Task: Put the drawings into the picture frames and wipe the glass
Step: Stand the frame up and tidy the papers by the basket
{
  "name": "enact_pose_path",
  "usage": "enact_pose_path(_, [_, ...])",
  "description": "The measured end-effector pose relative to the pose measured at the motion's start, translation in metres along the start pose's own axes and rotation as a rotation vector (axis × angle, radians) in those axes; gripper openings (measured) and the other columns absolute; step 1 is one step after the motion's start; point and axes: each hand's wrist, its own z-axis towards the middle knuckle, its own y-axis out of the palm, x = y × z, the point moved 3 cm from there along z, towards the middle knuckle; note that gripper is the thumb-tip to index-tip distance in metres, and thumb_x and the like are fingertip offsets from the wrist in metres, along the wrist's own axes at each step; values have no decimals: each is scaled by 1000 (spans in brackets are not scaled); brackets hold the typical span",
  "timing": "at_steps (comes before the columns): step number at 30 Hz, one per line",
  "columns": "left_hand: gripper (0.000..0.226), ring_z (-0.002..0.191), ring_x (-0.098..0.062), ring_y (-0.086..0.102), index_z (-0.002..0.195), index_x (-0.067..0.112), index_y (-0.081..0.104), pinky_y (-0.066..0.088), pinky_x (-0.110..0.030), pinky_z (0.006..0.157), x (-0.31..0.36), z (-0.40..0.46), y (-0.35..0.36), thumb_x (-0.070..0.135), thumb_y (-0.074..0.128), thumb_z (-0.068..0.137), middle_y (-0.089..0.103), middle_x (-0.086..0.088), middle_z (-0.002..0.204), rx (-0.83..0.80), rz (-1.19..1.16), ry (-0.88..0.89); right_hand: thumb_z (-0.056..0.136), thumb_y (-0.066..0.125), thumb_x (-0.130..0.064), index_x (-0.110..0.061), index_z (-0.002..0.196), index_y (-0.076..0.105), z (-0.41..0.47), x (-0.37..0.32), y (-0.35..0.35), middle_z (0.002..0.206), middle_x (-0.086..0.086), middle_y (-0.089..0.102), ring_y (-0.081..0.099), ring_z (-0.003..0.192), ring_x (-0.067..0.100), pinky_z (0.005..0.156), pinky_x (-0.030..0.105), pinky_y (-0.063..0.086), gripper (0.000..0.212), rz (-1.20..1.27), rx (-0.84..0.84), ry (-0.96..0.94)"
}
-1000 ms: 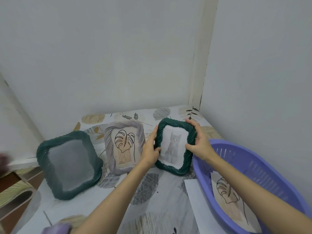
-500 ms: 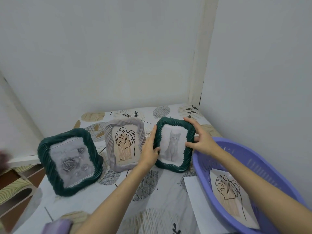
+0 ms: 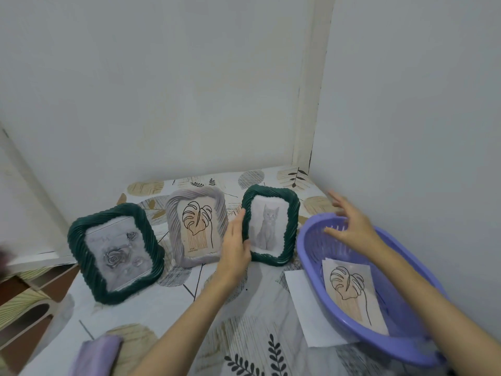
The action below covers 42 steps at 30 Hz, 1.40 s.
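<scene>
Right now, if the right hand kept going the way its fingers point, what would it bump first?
The right hand hovers open over the purple basket's far rim, fingers pointing up and left. Probably it would meet the green cat frame first, though depth is hard to judge.

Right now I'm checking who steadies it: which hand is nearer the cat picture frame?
Left. The left hand touches the left edge of the cat picture frame; the right hand is off to its right, open above the purple basket.

3 picture frames standing on table: 2 green [image 3: 115, 253] [image 3: 271, 224], 1 grey [image 3: 196, 226]. 1 basket [image 3: 360, 325] holding 1 drawing [image 3: 352, 291]. 1 cloth [image 3: 96, 355] lying.
</scene>
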Motion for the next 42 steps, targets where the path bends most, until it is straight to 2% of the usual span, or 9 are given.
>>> enact_pose_path(5, [36,118,-21,49,124,11,51,39,-30,101,21,-55,42,6,50,88,54,-6,122,-279,101,-90,73,72,-10,-17,136,42,-58,46,-47,132,17,45,45,119,38,102,44,39,70,-394,69,200])
enact_pose_path(9, [56,124,-28,38,132,15,38,35,-36,102,37,-85,69,33,60,84,42,-9,131,-426,245,-311,77,68,-20,-23,138,40,-92,71,-65,131,19,43,49,117,37,101,43,40,67,-389,-30,426])
enact_pose_path(11, [66,124,-31,34,134,12,31,32,-36,101,49,-96,74,40,62,82,37,-11,133,-439,334,-352,75,64,-8,-21,139,39,-100,74,-68,135,16,48,52,118,32,99,36,41,70,-315,-75,407])
enact_pose_path(13, [71,124,-34,33,134,10,28,33,-37,100,60,-104,76,40,63,81,35,-14,134,-421,338,-379,70,56,4,-16,137,44,-104,67,-73,134,12,52,54,118,28,95,29,40,70,-187,-44,406])
enact_pose_path(16, [75,125,-36,33,135,8,25,34,-38,101,70,-110,82,37,67,79,35,-17,134,-397,287,-442,55,46,-10,-14,131,51,-106,57,-85,127,12,59,56,106,20,90,27,41,77,-38,34,418])
enact_pose_path(25, [81,126,-38,36,139,15,24,36,-40,102,91,-105,101,16,74,74,26,-18,139,-381,164,-550,76,48,12,-13,133,50,-101,60,-151,128,12,57,53,102,19,87,31,43,63,27,282,451])
enact_pose_path(28, [82,120,-35,47,141,20,25,38,-33,100,92,-101,108,5,70,75,25,-18,141,-380,61,-567,76,47,11,-16,133,49,-104,62,-154,127,13,57,51,98,18,84,29,41,63,29,263,454])
enact_pose_path(31, [65,116,-30,51,134,18,36,41,-30,94,89,-104,106,-2,60,77,46,-14,134,-349,1,-523,76,48,11,-18,133,49,-107,68,-147,127,12,57,51,98,19,83,28,41,64,38,234,461])
enact_pose_path(42, [48,88,-21,47,126,12,40,44,-33,79,54,-104,-2,-8,44,83,52,-16,121,57,-136,-487,70,48,7,-14,131,52,-116,66,-90,133,7,54,51,120,27,99,34,41,64,44,80,433])
